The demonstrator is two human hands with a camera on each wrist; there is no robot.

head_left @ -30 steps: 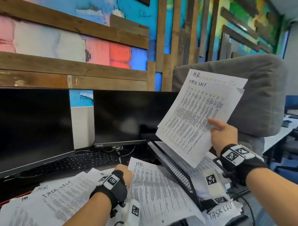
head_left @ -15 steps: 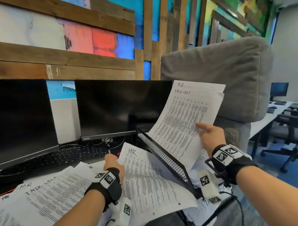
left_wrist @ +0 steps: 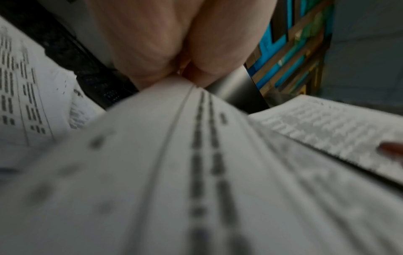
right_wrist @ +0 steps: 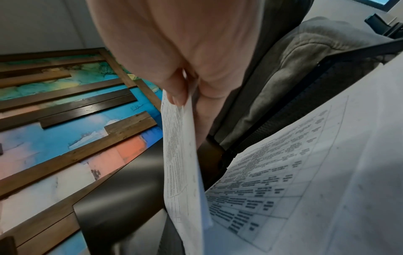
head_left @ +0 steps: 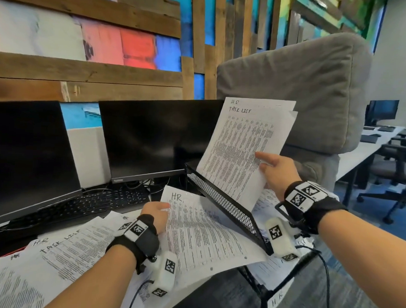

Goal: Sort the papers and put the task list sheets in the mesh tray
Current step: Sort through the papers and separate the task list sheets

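Observation:
My right hand [head_left: 274, 170] pinches a few printed sheets headed "HR TASK LIST" [head_left: 241, 150], held upright with their lower edge down inside the black mesh tray [head_left: 221, 201]. In the right wrist view the thumb [right_wrist: 176, 93] presses these sheets [right_wrist: 181, 155] edge-on, above a printed page lying in the tray [right_wrist: 283, 172]. My left hand [head_left: 157, 213] grips the left edge of an "HR" sheet [head_left: 201, 236] that lies low against the tray's near wall. The left wrist view shows the fingers [left_wrist: 152, 51] curled round that paper [left_wrist: 196, 172].
More "HR" and "TASK LIST" papers [head_left: 55, 254] cover the desk at lower left. Two dark monitors [head_left: 152, 138] and a black keyboard [head_left: 85, 207] stand behind them. A grey padded chair back [head_left: 303, 92] rises right behind the tray. Further sheets [head_left: 276, 269] lie under the tray.
The right hand has lowered the task list sheets until their lower edge sits inside the mesh tray. The left hand keeps its grip on the HR sheet.

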